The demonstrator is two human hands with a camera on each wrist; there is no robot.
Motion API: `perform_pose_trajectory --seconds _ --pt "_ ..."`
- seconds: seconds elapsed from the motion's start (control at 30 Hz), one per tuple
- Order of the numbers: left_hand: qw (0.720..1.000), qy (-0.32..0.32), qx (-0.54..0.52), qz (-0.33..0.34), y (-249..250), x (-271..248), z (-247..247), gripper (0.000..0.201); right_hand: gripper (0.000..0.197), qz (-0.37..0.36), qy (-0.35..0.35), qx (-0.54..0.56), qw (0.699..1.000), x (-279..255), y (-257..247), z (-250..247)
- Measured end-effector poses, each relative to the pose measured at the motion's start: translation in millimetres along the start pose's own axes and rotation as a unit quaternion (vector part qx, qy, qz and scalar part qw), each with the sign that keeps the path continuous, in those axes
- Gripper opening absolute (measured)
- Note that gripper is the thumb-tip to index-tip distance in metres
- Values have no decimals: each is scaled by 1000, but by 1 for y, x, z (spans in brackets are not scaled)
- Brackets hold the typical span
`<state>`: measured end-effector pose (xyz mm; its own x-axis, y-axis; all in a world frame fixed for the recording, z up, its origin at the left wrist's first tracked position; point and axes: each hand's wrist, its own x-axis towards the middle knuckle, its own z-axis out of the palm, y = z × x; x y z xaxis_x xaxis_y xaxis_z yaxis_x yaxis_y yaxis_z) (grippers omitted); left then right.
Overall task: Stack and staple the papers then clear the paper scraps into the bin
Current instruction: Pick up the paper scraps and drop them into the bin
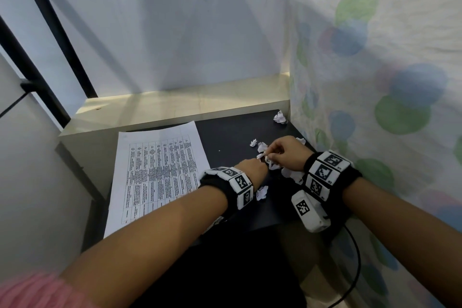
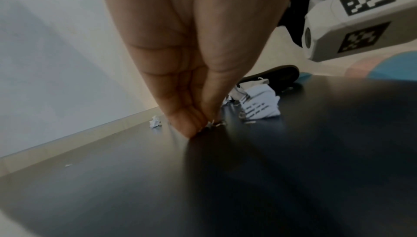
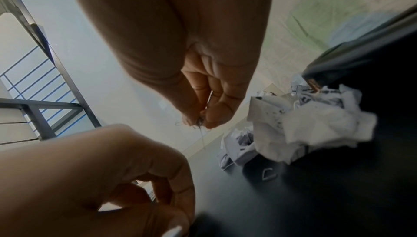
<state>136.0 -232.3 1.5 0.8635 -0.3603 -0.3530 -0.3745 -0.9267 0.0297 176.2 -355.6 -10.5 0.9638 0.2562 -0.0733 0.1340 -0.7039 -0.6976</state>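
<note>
Head view, likely the scrap-clearing step: papers (image 1: 155,177) lying flat on the black worktop (image 1: 230,132), crumpled scraps (image 1: 261,146) scattered just right of the papers. Right hand (image 1: 287,151), grip narrowed to a fingertip pinch on a small scrap (image 1: 265,157). Left hand (image 1: 252,166) between papers and right hand, grip drawn to a point against the worktop; cannot tell whether anything is caught. Loose staple (image 3: 269,176) beside the scraps. Bin out of sight. Best to pinch low, gather several pieces per trip, and brush away from the papers.

Black desk (image 1: 232,132), white wall (image 1: 162,20) — dotted curtain (image 1: 375,57)
</note>
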Motion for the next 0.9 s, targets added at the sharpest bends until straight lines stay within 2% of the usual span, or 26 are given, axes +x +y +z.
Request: perform_pose_trajectory --seconds 0.13,0.27,0.43,0.53,0.63,0.7,0.83,0.9 --pt "1000 -14 12 -10 3 4 5 35 12 11 5 13 1000 -1 1 0" --pt "999 -23 8 -28 5 6 8 36 12 8 12 15 1000 -3 0 1" --pt "1000 -22 -5 -17 -8 5 5 30 13 8 19 1 1000 -6 -2 -6" --pt "996 -4 -72 -49 -30 6 -1 26 28 12 29 11 999 -10 -5 -13" --pt "984 37 -161 -73 -53 -3 -8 30 12 20 35 26 999 -16 -11 -16" --pt "974 62 -205 -79 -66 -21 -11 31 10 21 35 40 998 -19 -16 -12" --pt "952 110 -270 -90 -97 -62 -8 30 26 13 9 73 997 -24 -39 9" --pt "942 120 -295 -102 -114 -83 -3 24 26 -2 -8 69 998 -26 -57 28"
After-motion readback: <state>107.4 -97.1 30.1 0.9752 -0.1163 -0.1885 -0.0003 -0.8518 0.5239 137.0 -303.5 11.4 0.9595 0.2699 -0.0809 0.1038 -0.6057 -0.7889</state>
